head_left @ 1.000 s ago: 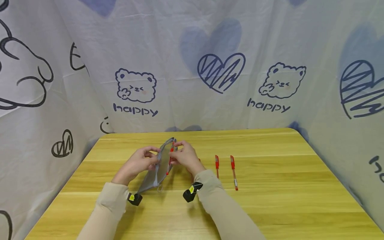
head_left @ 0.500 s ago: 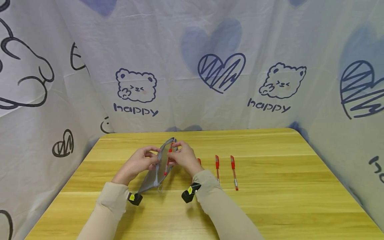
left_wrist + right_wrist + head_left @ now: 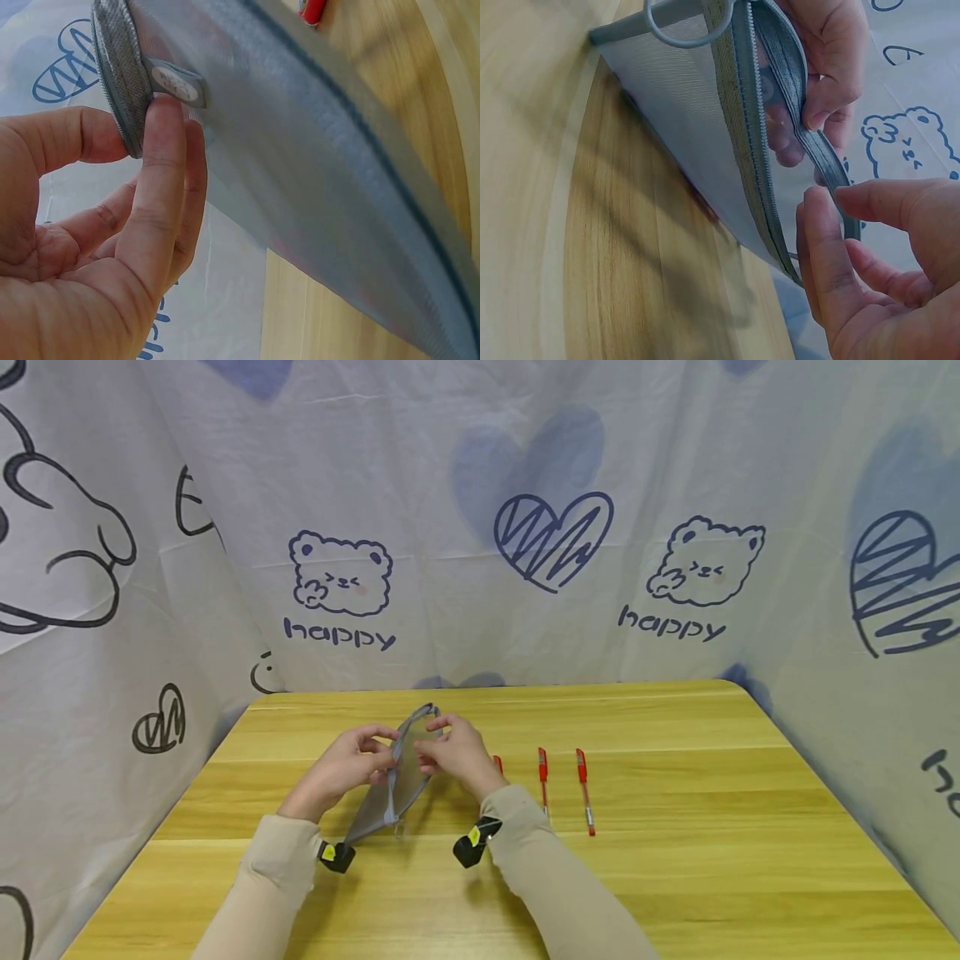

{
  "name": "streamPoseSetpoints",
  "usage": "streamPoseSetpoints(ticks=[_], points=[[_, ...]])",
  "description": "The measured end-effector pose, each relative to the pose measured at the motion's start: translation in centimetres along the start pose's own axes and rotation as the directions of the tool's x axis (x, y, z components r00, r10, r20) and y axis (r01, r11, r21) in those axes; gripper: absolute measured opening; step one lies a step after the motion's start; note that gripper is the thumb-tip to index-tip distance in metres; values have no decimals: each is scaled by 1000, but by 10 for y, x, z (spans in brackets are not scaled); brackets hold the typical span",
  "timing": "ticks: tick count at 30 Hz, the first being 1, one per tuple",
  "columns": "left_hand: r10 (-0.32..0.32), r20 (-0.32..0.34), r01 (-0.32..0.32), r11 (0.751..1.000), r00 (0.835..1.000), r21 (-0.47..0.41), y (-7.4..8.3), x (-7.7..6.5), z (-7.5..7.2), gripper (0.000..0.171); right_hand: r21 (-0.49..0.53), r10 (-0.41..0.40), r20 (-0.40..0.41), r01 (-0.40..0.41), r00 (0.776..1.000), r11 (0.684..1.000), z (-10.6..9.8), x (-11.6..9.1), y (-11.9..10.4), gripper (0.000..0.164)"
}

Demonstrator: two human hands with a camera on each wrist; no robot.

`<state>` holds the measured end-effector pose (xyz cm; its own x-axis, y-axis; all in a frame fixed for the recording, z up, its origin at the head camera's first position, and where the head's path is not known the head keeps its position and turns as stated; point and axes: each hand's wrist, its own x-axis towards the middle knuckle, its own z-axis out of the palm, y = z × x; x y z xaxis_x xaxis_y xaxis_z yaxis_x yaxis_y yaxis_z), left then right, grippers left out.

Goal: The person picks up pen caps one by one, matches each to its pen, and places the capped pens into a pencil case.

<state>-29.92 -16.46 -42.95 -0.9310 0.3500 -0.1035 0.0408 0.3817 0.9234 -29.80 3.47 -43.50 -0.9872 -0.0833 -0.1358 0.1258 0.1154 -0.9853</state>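
A grey mesh zip pouch [image 3: 375, 806] stands tilted on the table, its zipped mouth spread apart. My left hand [image 3: 348, 767] pinches one zip edge [image 3: 124, 82] of it between thumb and fingers. Beside the other edge is my right hand [image 3: 459, 756]; in the right wrist view its thumb and fingertips [image 3: 821, 217] lie at the mouth, slightly apart, with no pen between them. Faint red shows low on the pouch [image 3: 667, 120] through the mesh. Two red pens [image 3: 543, 768] [image 3: 582, 777] lie to the right, and another red pen [image 3: 497, 763] is partly hidden behind my right hand.
The wooden table [image 3: 712, 860] carries everything. A patterned white curtain [image 3: 435, 568] hangs behind and at both sides. A loop [image 3: 686, 26] hangs from the pouch's zip end.
The red pen in my right hand has slid down into the pouch, out of the head view; my fingers have let it go. My left hand stays on the zip edge.
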Motion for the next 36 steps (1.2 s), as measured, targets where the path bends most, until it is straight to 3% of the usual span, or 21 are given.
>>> streamPoseSetpoints(ticks=[36], points=[[-21,-2,21,999,1000,-44,-6,2,-7,47,5,24,89,-25,996,1000,-35,-4,9,43]])
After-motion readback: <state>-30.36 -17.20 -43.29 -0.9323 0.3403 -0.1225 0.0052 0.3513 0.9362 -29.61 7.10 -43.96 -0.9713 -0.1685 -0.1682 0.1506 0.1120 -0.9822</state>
